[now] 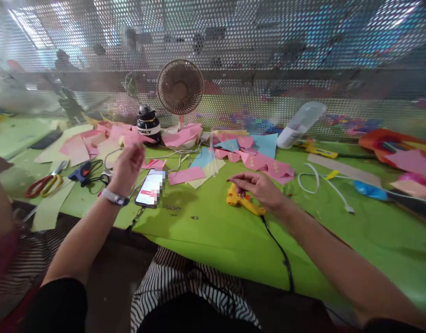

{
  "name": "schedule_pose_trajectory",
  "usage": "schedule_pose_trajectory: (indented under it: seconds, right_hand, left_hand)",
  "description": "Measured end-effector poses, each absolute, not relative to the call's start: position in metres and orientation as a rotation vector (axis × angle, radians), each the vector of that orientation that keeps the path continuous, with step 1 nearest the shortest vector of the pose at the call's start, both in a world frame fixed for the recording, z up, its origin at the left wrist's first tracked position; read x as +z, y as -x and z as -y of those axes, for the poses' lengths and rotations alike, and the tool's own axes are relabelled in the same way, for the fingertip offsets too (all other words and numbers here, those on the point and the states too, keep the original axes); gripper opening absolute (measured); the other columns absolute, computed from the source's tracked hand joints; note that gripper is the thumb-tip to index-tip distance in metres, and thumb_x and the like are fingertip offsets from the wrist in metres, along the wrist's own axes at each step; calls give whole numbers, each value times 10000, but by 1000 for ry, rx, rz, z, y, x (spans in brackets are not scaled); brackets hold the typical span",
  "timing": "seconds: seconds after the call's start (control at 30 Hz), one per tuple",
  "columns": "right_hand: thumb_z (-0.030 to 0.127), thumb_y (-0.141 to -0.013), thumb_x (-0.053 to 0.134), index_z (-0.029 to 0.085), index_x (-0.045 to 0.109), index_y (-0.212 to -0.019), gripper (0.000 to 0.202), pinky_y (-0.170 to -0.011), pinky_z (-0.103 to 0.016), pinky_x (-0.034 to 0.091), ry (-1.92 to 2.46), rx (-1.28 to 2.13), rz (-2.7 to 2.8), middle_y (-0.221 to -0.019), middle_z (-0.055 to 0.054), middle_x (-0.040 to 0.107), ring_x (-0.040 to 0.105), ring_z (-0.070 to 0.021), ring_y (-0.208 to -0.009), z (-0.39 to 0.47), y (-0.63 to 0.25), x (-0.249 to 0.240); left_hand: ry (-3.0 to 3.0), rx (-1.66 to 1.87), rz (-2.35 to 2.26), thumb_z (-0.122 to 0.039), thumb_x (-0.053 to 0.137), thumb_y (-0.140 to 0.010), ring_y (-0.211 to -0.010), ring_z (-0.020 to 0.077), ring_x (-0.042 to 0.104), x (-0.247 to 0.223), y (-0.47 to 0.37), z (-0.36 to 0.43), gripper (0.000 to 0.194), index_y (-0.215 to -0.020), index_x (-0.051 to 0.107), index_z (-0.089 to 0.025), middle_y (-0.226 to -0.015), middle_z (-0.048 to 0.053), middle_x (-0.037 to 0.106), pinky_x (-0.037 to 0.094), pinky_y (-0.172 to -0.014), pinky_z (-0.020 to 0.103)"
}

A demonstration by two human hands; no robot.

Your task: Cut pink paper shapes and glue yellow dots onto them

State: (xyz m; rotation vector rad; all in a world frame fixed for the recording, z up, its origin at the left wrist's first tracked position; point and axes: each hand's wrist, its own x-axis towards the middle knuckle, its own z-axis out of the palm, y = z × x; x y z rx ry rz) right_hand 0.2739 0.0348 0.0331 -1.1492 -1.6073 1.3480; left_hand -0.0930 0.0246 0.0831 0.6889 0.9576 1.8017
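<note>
My left hand [129, 164], wearing a watch [115, 198], is raised above the table beside a phone [150, 187] with a lit screen. Its fingers are closed and slightly blurred; a piece of pink paper shows right behind them, and whether they hold it is unclear. My right hand [258, 186] hovers over a yellow hot glue gun [241, 200] with a black cord. Thumb and fingertips are pinched together, with a tiny dark bit at their tips that is too small to name. Several small metallic pieces [194, 217] lie on the green table between the hands.
Scissors [46, 182] and a blue-and-black glue gun [82, 173] lie at left. Pink, yellow and blue papers [264, 164] spread along the back, near a fan [180, 88], a black jar [149, 126] and a clear bottle [301, 125]. A white cable [332, 187] runs at right.
</note>
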Motion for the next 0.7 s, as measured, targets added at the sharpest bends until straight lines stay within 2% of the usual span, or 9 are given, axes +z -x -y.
schedule_pose_trajectory:
  seconds: [0.07, 0.13, 0.2, 0.27, 0.33, 0.43, 0.57, 0.63, 0.7]
  right_hand:
    - [547, -659, 821, 216, 723, -826, 383, -531, -283, 488, 1144, 1363, 1589, -616, -1, 641, 563, -129, -532, -33, -273, 30]
    - [557, -658, 825, 217, 735, -847, 399, -522, -292, 494, 1130, 1381, 1591, -618, -4, 641, 558, -131, -522, -31, -273, 29]
    - [563, -665, 827, 220, 744, -861, 403, -519, -305, 505, 1129, 1392, 1607, -633, -14, 653, 560, -135, -516, -29, -274, 28]
    - [564, -674, 829, 227, 747, -855, 391, -519, -317, 515, 1136, 1381, 1631, -655, -23, 667, 567, -140, -516, -27, -278, 28]
    - [561, -689, 821, 231, 747, -854, 376, -518, -319, 517, 1150, 1341, 1648, -666, -24, 674, 572, -141, -516, -29, -286, 28]
    - [544, -713, 808, 219, 744, -865, 364, -538, -312, 527, 1188, 1224, 1650, -652, -15, 669, 589, -141, -528, -40, -304, 31]
    - [514, -724, 810, 197, 730, -870, 358, -591, -300, 555, 1271, 1030, 1591, -636, 1, 663, 608, -135, -550, -84, -342, 36]
    - [440, -818, 762, 171, 717, -922, 292, -641, -300, 571, 1404, 914, 1538, -697, -18, 688, 625, -130, -590, -118, -364, 39]
    - [331, -953, 633, 126, 693, -1017, 223, -745, -309, 581, 1617, 747, 1534, -833, -72, 721, 660, -133, -696, -156, -384, 42]
  left_hand:
    - [-551, 1899, -851, -422, 457, -1044, -971, 97, 698, 98, 107, -41, 375, -1000, 640, -98, -986, 80, 738, 551, -831, 145]
    - [-550, 1878, -833, -509, 404, -1040, -1033, 145, 698, 101, 104, -47, 500, -1110, 632, -69, -1067, 127, 735, 569, -821, 177]
    - [-610, 1782, -880, -410, 500, -1007, -915, 133, 718, 91, 83, -44, 358, -1130, 652, -109, -1000, 99, 748, 574, -765, 184]
    - [-690, 1568, -939, -243, 594, -941, -725, 100, 693, 73, 53, -37, 212, -1095, 682, -126, -830, 45, 736, 556, -683, 179]
    - [-745, 1377, -956, -190, 655, -879, -612, 87, 654, 55, 21, -30, 154, -1005, 701, -113, -712, 23, 704, 520, -603, 178]
    - [-813, 1178, -890, -256, 727, -841, -669, 110, 684, 34, -17, -27, 193, -968, 718, -111, -747, 51, 727, 527, -635, 205]
    - [-881, 1060, -868, -374, 826, -758, -690, 127, 692, 14, -40, -29, 335, -975, 727, -139, -746, 39, 729, 546, -686, 242]
    - [-891, 1052, -904, -429, 846, -727, -676, 126, 688, 4, -43, -32, 403, -990, 726, -148, -738, 26, 724, 544, -671, 241]
    - [-885, 1050, -944, -462, 857, -705, -661, 122, 680, -5, -45, -33, 436, -976, 722, -149, -717, 16, 717, 545, -670, 241]
